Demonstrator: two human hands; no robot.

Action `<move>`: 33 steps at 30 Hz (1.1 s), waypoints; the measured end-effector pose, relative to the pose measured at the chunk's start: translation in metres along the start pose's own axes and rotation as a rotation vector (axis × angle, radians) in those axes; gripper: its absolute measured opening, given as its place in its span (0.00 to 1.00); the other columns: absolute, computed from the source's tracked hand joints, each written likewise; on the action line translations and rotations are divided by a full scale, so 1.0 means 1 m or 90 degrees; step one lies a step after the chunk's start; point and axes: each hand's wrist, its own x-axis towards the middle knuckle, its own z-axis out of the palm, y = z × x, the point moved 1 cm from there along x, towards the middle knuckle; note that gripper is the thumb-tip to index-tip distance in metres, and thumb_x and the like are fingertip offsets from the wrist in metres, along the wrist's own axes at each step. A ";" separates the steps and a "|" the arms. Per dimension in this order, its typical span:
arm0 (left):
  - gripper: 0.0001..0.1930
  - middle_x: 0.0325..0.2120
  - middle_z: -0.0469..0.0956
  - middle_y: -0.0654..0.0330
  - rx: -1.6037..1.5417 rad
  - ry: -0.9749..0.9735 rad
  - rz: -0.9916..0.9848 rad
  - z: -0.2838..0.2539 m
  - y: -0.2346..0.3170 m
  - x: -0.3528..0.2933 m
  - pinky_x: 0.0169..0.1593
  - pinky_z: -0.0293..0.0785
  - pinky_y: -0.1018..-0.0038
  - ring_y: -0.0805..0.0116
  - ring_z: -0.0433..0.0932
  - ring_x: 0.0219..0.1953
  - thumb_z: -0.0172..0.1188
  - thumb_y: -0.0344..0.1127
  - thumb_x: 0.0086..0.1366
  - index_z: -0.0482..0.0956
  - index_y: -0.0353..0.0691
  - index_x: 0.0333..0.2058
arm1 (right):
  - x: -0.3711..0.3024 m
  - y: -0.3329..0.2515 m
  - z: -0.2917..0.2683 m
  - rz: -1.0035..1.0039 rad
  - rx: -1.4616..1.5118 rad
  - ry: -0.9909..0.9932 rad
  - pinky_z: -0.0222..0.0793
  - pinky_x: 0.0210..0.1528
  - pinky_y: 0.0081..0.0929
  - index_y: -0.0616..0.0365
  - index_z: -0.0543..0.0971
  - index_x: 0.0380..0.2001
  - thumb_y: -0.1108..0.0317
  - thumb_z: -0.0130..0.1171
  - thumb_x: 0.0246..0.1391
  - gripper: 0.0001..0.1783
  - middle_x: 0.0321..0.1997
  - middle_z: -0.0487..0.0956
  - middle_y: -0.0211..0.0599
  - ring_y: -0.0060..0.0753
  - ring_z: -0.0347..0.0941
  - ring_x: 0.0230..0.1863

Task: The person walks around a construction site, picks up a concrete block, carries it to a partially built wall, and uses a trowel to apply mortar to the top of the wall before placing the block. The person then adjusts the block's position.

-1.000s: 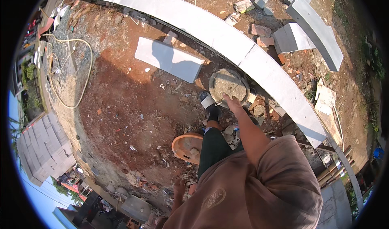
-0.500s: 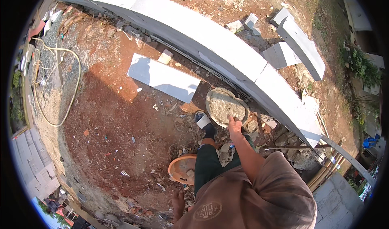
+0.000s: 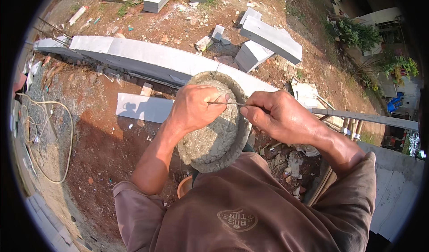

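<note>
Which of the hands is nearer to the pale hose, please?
Left. The left hand grips the bucket handle, right of the hose; the right hand grips it too, farther right.

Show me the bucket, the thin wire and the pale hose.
Bucket [image 3: 244, 133]: head view, on its right-hand wall.
Thin wire [image 3: 234, 103]: head view, on its bare middle stretch.
Pale hose [image 3: 72, 136]: head view, on its loop's right side.

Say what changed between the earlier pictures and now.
The bucket of wet mortar has been lifted off the ground. The left hand, earlier low and away from it, now grips its thin handle; the right hand, already at the bucket, grips it too. The block wall and hose stayed put.
</note>
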 end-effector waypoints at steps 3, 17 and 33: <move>0.17 0.09 0.61 0.57 0.014 0.068 0.000 -0.008 0.061 0.043 0.17 0.58 0.70 0.65 0.60 0.11 0.63 0.31 0.50 0.63 0.35 0.12 | -0.027 -0.014 -0.060 -0.066 -0.044 0.074 0.62 0.22 0.36 0.67 0.76 0.26 0.66 0.53 0.53 0.12 0.15 0.70 0.47 0.41 0.66 0.16; 0.26 0.51 0.69 0.53 -0.084 0.393 -0.368 -0.083 -0.032 0.066 0.57 0.62 0.66 0.62 0.69 0.52 0.52 0.47 0.63 0.65 0.35 0.55 | 0.072 0.094 -0.254 -0.076 -0.344 0.275 0.66 0.32 0.24 0.66 0.79 0.36 0.57 0.55 0.56 0.19 0.25 0.77 0.33 0.18 0.69 0.28; 0.28 0.40 0.75 0.40 0.681 0.049 -1.650 0.006 0.115 -0.462 0.45 0.71 0.59 0.45 0.74 0.43 0.49 0.50 0.61 0.66 0.27 0.49 | 0.275 0.568 -0.205 0.296 -0.007 0.426 0.64 0.31 0.30 0.67 0.79 0.36 0.57 0.54 0.53 0.21 0.18 0.74 0.36 0.27 0.66 0.23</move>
